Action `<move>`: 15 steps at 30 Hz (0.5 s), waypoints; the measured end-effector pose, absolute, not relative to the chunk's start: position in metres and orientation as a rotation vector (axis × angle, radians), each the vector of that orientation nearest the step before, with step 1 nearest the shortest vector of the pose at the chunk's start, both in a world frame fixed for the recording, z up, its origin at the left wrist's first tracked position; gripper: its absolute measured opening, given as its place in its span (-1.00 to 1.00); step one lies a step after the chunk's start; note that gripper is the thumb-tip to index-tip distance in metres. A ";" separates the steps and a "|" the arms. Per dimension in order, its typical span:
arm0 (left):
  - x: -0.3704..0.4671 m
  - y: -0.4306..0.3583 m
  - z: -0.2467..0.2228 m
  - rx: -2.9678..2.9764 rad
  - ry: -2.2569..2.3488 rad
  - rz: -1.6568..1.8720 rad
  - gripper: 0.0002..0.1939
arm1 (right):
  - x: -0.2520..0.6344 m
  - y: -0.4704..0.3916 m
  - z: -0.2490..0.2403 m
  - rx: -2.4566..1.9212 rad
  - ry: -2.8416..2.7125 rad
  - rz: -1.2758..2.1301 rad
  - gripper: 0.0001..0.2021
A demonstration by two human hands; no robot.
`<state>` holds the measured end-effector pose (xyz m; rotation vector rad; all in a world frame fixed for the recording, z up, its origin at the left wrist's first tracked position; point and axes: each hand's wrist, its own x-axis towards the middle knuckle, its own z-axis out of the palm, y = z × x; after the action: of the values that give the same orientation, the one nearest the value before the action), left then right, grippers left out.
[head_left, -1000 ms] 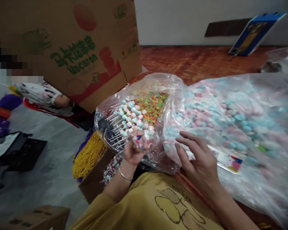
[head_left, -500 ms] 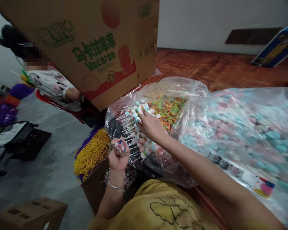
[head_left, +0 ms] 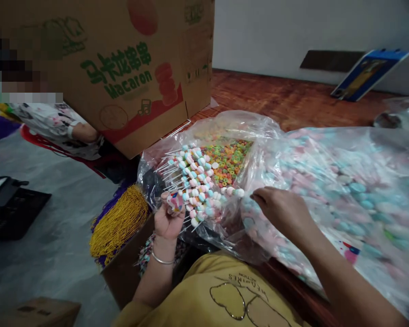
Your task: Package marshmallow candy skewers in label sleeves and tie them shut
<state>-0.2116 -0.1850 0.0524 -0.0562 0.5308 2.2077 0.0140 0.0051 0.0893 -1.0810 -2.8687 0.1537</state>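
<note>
In front of me, my left hand [head_left: 167,225] is closed around a small, colourful printed plastic wrapper [head_left: 175,202], just left of the skewers. Pink, white and blue marshmallow skewers [head_left: 196,175] lie in a pile with their white sticks pointing left. They rest on an open clear bag of coloured ring cereal [head_left: 236,159]. My right hand [head_left: 284,210] is over the near left side of a large clear bag of pastel marshmallows [head_left: 330,172]. Its fingers are pinched together, and what they hold, if anything, is hidden.
A big Macaron carton [head_left: 129,86] stands behind the skewers. Gold bead strings [head_left: 121,225] hang over an open box [head_left: 122,277] at lower left. A person in a patterned sleeve [head_left: 57,119] sits beyond the carton. A blue-framed panel [head_left: 370,75] leans against the wall.
My right hand has left the skewer pile and moved right, to the marshmallow bag. My left hand still holds the wrapper. The whole view has shifted slightly.
</note>
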 end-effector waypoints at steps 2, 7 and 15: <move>-0.203 -0.173 0.056 -0.052 0.526 2.171 -0.80 | 0.027 -0.007 0.078 -1.163 -2.975 0.088 -0.79; -0.183 -0.148 0.066 -0.089 0.509 2.100 -0.82 | 0.051 -0.036 0.067 -1.048 -2.557 0.010 -0.76; -0.159 -0.124 0.076 -0.224 0.573 2.013 -0.75 | 0.091 -0.080 0.094 -0.777 -2.137 0.605 -0.88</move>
<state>-0.1593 -0.1245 0.0757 -0.2244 0.5734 2.0133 0.0912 -0.0801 0.0943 -0.7767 -2.1374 0.6055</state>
